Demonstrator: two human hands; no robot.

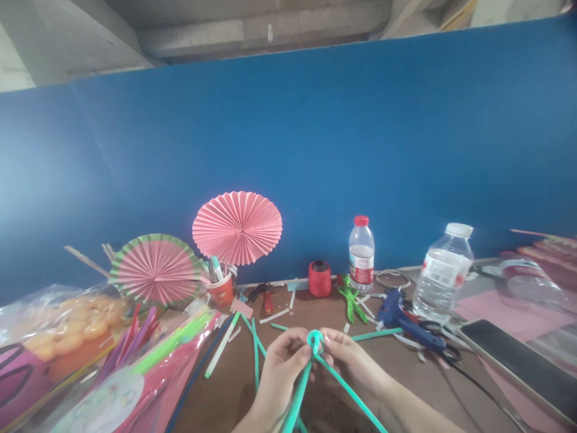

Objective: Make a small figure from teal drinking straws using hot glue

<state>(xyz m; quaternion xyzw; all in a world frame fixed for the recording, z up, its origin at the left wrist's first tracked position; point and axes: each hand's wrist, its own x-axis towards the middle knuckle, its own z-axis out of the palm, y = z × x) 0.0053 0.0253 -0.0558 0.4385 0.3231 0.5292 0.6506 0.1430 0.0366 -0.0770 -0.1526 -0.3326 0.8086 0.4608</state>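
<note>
Low in the middle of the view, both hands pinch a teal pipe cleaner (299, 394) bent into a small loop at its top. My left hand (285, 371) closes thumb and fingers on the left side of the loop. On the right side, my right hand (345, 355) grips it with its fingertips. Two or more teal ends hang down from the loop toward me. Another teal pipe cleaner (377, 334) lies on the table beyond my right hand, and a few more teal strands (256, 355) lie left of my left hand.
A blue glue gun (408, 325), two water bottles (362, 264) and a phone (518, 361) stand or lie to the right. At the back are a red thread spool (320, 279), a green bent figure (350, 300) and pink paper fans (238, 228). Plastic-wrapped craft packs (121, 391) cover the left.
</note>
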